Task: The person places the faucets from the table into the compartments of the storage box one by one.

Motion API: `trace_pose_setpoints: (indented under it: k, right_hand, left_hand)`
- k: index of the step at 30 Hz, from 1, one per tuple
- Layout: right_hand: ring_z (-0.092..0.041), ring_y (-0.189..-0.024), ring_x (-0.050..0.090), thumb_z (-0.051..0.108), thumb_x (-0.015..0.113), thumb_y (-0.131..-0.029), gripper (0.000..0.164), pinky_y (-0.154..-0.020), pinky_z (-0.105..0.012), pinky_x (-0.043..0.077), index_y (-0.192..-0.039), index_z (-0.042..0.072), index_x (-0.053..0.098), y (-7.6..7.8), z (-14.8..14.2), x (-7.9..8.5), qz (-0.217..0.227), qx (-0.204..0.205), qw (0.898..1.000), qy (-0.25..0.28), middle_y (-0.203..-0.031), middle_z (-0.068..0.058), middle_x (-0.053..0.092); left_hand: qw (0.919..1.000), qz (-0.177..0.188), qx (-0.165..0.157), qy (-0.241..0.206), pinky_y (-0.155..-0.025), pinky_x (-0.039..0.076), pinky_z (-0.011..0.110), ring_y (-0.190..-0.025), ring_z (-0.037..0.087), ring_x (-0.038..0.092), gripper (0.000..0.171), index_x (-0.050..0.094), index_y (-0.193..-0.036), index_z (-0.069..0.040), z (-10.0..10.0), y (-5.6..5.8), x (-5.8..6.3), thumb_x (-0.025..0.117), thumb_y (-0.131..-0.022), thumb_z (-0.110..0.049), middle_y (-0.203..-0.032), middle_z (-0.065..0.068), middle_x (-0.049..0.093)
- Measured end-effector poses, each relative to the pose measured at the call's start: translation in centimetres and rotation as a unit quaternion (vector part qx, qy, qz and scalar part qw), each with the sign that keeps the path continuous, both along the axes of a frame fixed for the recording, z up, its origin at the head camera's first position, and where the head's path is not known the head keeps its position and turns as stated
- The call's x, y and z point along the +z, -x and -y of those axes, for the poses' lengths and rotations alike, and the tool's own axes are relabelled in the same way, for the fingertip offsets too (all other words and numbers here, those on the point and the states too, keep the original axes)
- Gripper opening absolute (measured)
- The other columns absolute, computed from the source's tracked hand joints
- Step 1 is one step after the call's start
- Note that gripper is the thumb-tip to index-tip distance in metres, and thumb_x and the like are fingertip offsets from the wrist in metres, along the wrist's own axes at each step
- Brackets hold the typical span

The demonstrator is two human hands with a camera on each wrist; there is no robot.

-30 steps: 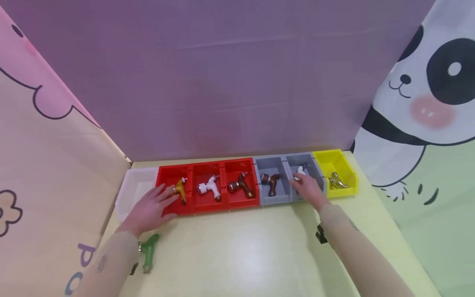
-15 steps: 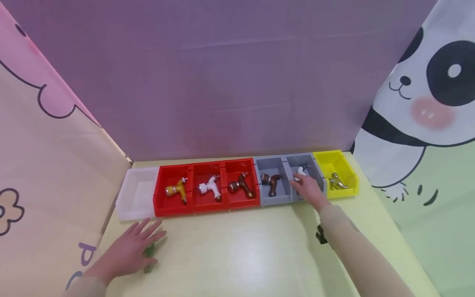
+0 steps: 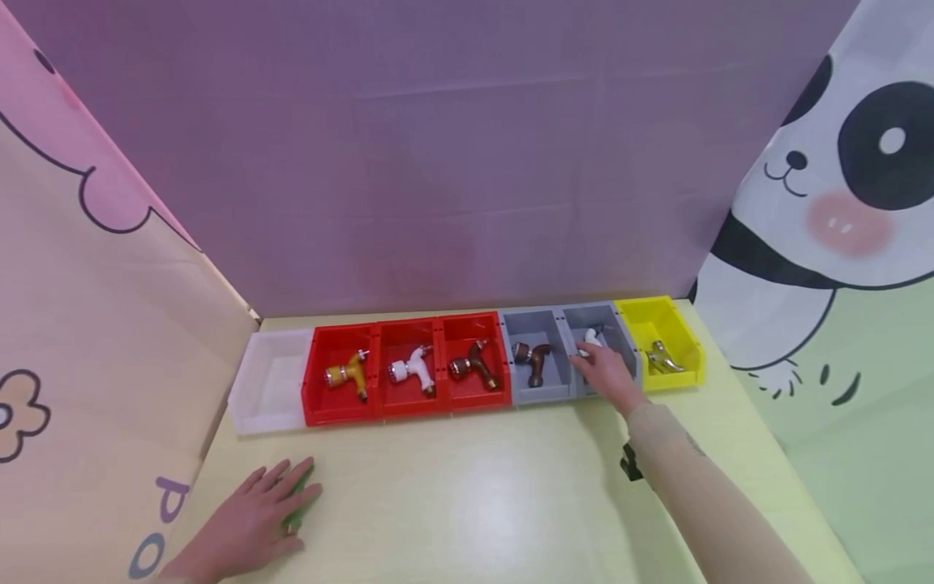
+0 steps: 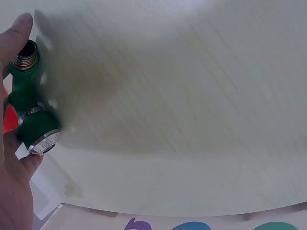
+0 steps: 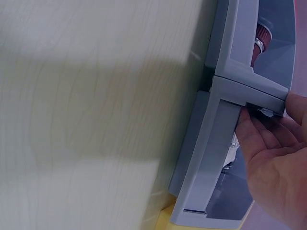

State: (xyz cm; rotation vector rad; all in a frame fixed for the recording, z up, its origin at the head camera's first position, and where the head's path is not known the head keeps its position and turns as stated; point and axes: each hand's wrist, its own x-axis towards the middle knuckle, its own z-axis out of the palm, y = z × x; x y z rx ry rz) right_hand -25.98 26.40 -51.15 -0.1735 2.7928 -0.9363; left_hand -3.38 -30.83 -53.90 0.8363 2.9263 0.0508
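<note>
My left hand [image 3: 251, 519] is at the front left of the table, fingers spread over a green tap [image 3: 295, 501]. In the left wrist view the tap [image 4: 29, 96], with threaded end and chrome-ringed knob, lies between my thumb [image 4: 19, 33] and fingers; one fingertip is at the knob, the thumb beside the threads. The right hand [image 3: 611, 375] reaches into the right-hand grey bin [image 3: 626, 328]. Seen from the right wrist, its thumb rests on the rim and bent fingers [image 5: 254, 134] lie along the inner side wall, pinching it. A white tap [image 3: 591, 335] there is partly hidden.
From left to right stand a white bin [image 3: 241, 389], red bins holding a mustard tap [image 3: 355, 375], a white tap [image 3: 417, 371] and a brown tap [image 3: 477, 365], a grey bin with a brown tap [image 3: 536, 361], and a yellow bin [image 3: 689, 349] with a metallic tap [image 3: 660, 357].
My left hand has left the mustard tap in the leftmost red bin and come back toward me, down over the green tap. The right hand has stayed at the grey bin.
</note>
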Motion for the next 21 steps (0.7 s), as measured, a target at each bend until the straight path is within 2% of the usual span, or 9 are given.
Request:
trace_pose_setpoints:
  k: [5, 8, 13, 17, 21]
  right_hand:
    - [-0.048, -0.133, 0.051, 0.029, 0.051, -0.108, 0.054, -0.111, -0.06, 0.041, -0.149, -0.004, 0.046, 0.1, 0.0, -0.2, 0.002, -0.002, 1.0, 0.001, -0.146, -0.03, 0.052]
    - [-0.048, -0.134, 0.05, 0.031, 0.051, -0.108, 0.055, -0.111, -0.06, 0.041, -0.15, -0.004, 0.046, 0.2, 0.0, -0.2, 0.008, -0.001, 1.0, 0.001, -0.147, -0.03, 0.051]
    - [-0.048, -0.136, 0.047, 0.032, 0.05, -0.108, 0.055, -0.113, -0.06, 0.039, -0.151, -0.003, 0.044, 0.2, 0.0, -0.1, 0.018, -0.002, 1.0, -0.001, -0.149, -0.029, 0.049]
    - [-0.049, -0.137, 0.045, 0.032, 0.05, -0.108, 0.056, -0.113, -0.061, 0.038, -0.151, -0.003, 0.044, 0.1, 0.0, -0.1, 0.022, -0.003, 1.0, 0.0, -0.15, -0.03, 0.048]
    - [-0.047, -0.138, 0.046, 0.032, 0.05, -0.108, 0.055, -0.114, -0.06, 0.038, -0.152, -0.002, 0.044, 0.2, 0.0, -0.2, 0.027, -0.007, 1.0, 0.001, -0.15, -0.028, 0.048]
  left_hand:
    - [0.9998, -0.014, -0.017, 0.002, -0.104, 0.045, 0.063, -0.13, 0.04, 0.054, 0.065, 0.065, -0.14, -0.021, 0.2, 0.1, -0.1, 0.074, -0.086, -0.056, -0.154, 0.014, 0.05]
    - [0.9975, -0.055, -0.045, -0.002, -0.098, 0.05, 0.057, -0.121, 0.035, 0.059, 0.063, 0.069, -0.135, -0.02, 0.3, 0.2, -0.3, 0.076, -0.084, -0.056, -0.15, 0.015, 0.054]
    - [0.9884, -0.127, -0.082, -0.016, -0.092, 0.052, 0.05, -0.111, 0.031, 0.061, 0.06, 0.074, -0.125, -0.018, 0.5, 0.4, -0.7, 0.081, -0.078, -0.054, -0.143, 0.015, 0.059]
    - [0.9851, -0.147, -0.085, -0.026, -0.093, 0.05, 0.051, -0.112, 0.031, 0.06, 0.057, 0.076, -0.12, -0.017, 0.6, 0.8, -0.7, 0.085, -0.074, -0.049, -0.143, 0.015, 0.06]
    - [0.9832, -0.162, -0.075, -0.039, -0.096, 0.049, 0.055, -0.116, 0.035, 0.059, 0.058, 0.076, -0.121, -0.015, 0.9, 1.9, -0.1, 0.087, -0.072, -0.044, -0.145, 0.016, 0.058]
